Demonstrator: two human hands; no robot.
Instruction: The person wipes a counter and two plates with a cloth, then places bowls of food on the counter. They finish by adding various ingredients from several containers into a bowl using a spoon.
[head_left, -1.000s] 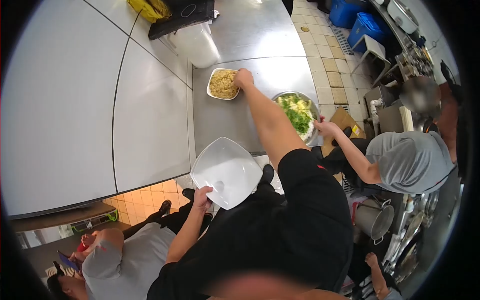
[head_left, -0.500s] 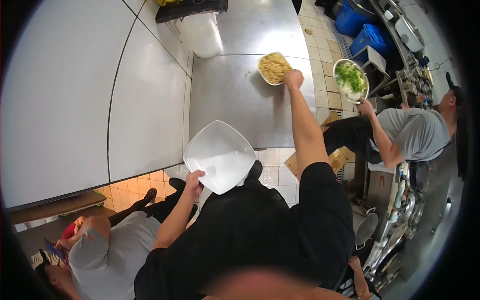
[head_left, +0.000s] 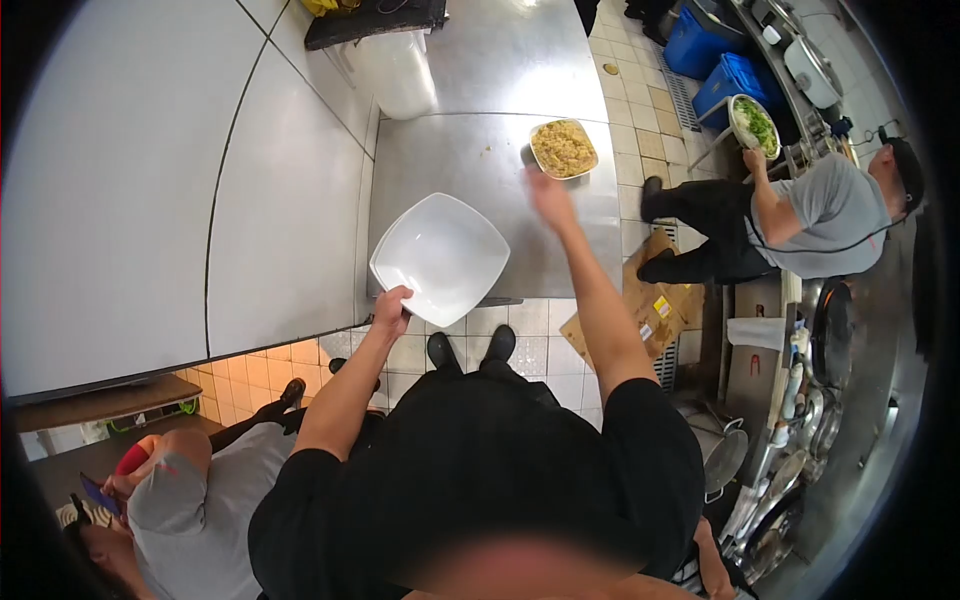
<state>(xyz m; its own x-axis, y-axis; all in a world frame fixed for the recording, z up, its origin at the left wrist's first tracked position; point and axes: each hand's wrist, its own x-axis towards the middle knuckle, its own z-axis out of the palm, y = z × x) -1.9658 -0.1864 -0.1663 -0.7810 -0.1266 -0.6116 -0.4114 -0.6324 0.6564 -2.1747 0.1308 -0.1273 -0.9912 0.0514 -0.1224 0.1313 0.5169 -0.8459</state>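
Note:
My left hand grips the near left edge of a large white square dish, which is tilted over the near edge of the steel table. The dish looks bare inside. My right hand is blurred by motion, just below and left of a white bowl of yellowish grainy food. The bowl stands on the steel table near its right edge. A gap shows between that hand and the bowl. Its fingers are smeared.
A co-worker at the right holds a bowl of chopped greens. Another person is at the lower left. A white container stands at the table's back left. Flattened cardboard lies on the floor.
My right hand has left the food bowl and moved left and nearer. The white dish has moved forward over the table edge. The co-worker with the greens has moved farther off.

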